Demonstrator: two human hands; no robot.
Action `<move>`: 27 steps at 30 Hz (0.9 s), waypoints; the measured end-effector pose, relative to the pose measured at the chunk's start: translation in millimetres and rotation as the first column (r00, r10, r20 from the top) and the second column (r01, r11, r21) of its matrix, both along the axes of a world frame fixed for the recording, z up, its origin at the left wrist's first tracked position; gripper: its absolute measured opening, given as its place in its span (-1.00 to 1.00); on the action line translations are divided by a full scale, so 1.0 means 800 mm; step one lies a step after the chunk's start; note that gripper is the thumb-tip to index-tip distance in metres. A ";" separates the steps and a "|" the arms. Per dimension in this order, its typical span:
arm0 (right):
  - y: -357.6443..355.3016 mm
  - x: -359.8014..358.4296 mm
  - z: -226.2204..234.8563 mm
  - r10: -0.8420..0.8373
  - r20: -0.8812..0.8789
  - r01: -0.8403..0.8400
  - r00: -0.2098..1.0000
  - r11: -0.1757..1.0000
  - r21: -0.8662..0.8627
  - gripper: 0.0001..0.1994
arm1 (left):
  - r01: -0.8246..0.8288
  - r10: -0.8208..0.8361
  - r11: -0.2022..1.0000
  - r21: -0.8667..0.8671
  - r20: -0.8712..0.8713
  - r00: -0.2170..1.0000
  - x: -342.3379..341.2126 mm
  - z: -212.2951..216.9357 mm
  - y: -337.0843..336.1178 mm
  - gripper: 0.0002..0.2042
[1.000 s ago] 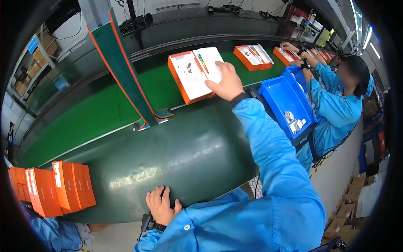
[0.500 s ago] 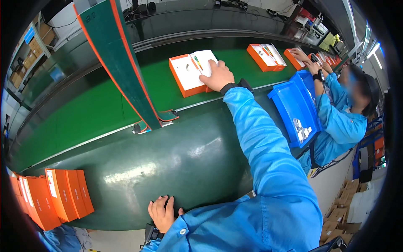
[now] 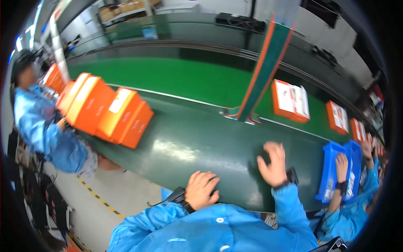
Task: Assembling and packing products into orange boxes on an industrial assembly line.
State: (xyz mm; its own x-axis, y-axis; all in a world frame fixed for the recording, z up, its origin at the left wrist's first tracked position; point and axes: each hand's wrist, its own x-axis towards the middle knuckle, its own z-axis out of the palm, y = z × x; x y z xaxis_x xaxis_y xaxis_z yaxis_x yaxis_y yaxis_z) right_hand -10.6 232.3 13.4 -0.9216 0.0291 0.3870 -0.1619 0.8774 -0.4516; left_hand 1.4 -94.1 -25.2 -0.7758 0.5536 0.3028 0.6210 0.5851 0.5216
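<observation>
- The left hand (image 3: 202, 190) is laid near the edge of the table (image 3: 210, 134), fingers slightly bent, thumb apart.
- The right hand (image 3: 273, 166) is held wide; whether the table is touched cannot be told.
- An open box (image 3: 285, 111) is set on the belt (image 3: 168, 75), beyond the right hand.
- Orange cartons (image 3: 121, 119) are lined up at the table's left.

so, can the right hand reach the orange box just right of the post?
Likely yes: the right hand looks empty, and nothing seems to stand between it and the orange box; the post is left of that path.
</observation>
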 end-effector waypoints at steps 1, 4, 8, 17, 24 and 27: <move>-0.019 0.025 -0.006 0.071 0.002 -0.071 0.997 0.997 -0.032 -0.53 | -0.002 0.002 1.000 0.005 -0.002 1.000 -0.001 -0.003 0.000 -0.51; -0.067 0.084 -0.011 0.192 0.096 -0.182 0.977 0.978 -0.105 -0.52 | -0.025 0.026 0.999 0.021 -0.015 1.000 0.006 0.003 -0.001 -0.54; -0.087 0.111 -0.039 0.211 0.145 -0.211 0.967 0.977 -0.013 -0.54 | 0.116 -0.131 0.987 0.111 0.132 0.983 -0.025 0.031 -0.026 -0.70; -0.094 0.108 -0.037 0.161 0.127 -0.167 0.979 0.985 0.042 -0.55 | -0.550 0.522 0.824 0.139 -0.566 0.638 -0.222 0.197 -0.193 -0.64; -0.092 0.108 -0.038 0.147 0.137 -0.151 0.980 0.988 0.024 -0.56 | -0.703 0.575 0.640 -0.310 -0.412 0.707 -0.226 0.166 -0.228 -0.35; -0.091 0.109 -0.037 0.146 0.136 -0.150 0.980 0.989 0.016 -0.56 | -0.670 0.604 0.672 -0.316 -0.290 0.743 -0.218 0.188 -0.227 -0.29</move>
State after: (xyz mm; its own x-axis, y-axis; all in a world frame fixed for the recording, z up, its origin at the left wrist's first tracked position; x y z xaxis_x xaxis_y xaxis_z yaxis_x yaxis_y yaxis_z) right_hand 76.6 159.4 -16.1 -0.9585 -0.1201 0.2584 -0.2305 0.8602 -0.4550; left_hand -172.9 -275.5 125.3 -0.9456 0.0337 0.3236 0.0717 0.9917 0.1065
